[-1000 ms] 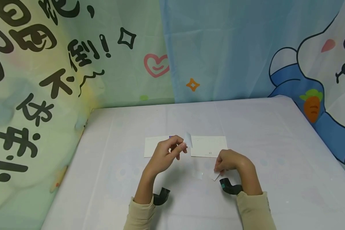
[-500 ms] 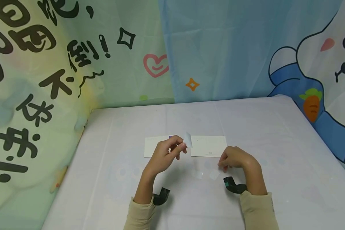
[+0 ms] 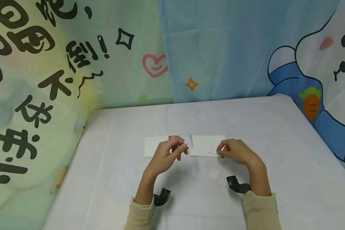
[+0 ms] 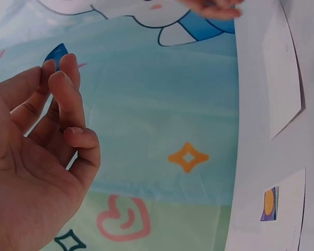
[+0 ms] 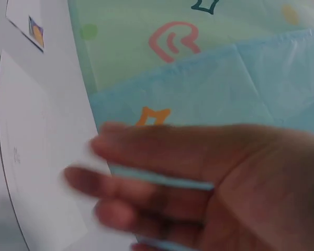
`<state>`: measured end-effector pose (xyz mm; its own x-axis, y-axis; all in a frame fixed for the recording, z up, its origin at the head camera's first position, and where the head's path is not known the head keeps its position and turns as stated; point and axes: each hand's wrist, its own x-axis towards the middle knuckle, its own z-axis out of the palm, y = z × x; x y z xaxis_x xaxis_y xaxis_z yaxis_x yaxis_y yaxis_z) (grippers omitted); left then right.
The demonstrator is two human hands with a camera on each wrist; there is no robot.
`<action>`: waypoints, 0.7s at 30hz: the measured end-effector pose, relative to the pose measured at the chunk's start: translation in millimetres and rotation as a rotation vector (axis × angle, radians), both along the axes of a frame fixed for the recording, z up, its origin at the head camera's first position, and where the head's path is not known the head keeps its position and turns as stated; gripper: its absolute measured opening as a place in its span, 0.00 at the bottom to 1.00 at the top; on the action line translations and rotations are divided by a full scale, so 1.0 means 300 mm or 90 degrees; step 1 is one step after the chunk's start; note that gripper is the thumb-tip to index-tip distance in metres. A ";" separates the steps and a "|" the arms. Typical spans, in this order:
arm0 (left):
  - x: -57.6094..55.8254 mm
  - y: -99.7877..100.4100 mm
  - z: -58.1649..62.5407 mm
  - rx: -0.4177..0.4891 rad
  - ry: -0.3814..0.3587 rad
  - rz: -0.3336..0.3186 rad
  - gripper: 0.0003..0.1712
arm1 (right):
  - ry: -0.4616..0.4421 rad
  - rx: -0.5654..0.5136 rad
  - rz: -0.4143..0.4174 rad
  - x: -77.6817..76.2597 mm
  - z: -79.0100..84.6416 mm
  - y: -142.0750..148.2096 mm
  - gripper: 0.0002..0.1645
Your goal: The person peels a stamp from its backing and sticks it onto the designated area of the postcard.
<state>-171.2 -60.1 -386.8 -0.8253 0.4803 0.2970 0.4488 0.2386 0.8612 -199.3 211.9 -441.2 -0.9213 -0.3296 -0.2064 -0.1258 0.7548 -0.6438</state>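
Note:
My left hand (image 3: 168, 153) pinches a small stamp-like paper piece (image 3: 189, 141) between thumb and fingertips. It looks pale in the head view, while the left wrist view shows a blue face (image 4: 56, 54). Behind that hand lies a white envelope-like card (image 3: 155, 145), partly covered, with a purple-and-yellow stamp (image 4: 270, 204) at its corner. To the right is another white card (image 3: 205, 145) with small faint print along its lower edge. Over this card's lower right corner hovers my right hand (image 3: 237, 151), fingers loosely bent and nothing visible between them. Its fingers are blurred in the right wrist view.
A small translucent square (image 3: 214, 174) lies on the white tabletop (image 3: 126, 195) in front of the right card. Beside it is a faint clear piece (image 3: 199, 174), hard to make out. A printed cloth backdrop (image 3: 218, 48) rises behind the table.
My right hand has let go of the small translucent square, leaving it on the table, and has moved up and forward to the right card. The left hand stays nearly still with its piece.

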 end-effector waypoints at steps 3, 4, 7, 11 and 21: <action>0.001 0.000 0.000 0.003 -0.002 -0.006 0.06 | 0.094 -0.060 -0.015 -0.005 0.003 -0.019 0.06; -0.006 -0.001 -0.016 0.005 -0.002 -0.009 0.07 | 0.126 -0.082 -0.023 -0.006 0.005 -0.030 0.07; -0.028 -0.005 -0.065 0.021 -0.011 -0.023 0.08 | 0.202 -0.163 -0.045 -0.003 0.018 -0.071 0.11; -0.048 -0.008 -0.112 0.046 -0.023 -0.049 0.09 | 0.265 -0.313 0.009 0.015 0.062 -0.137 0.19; -0.041 -0.001 -0.100 0.054 -0.040 -0.056 0.06 | 0.279 -0.477 0.092 0.069 0.152 -0.204 0.16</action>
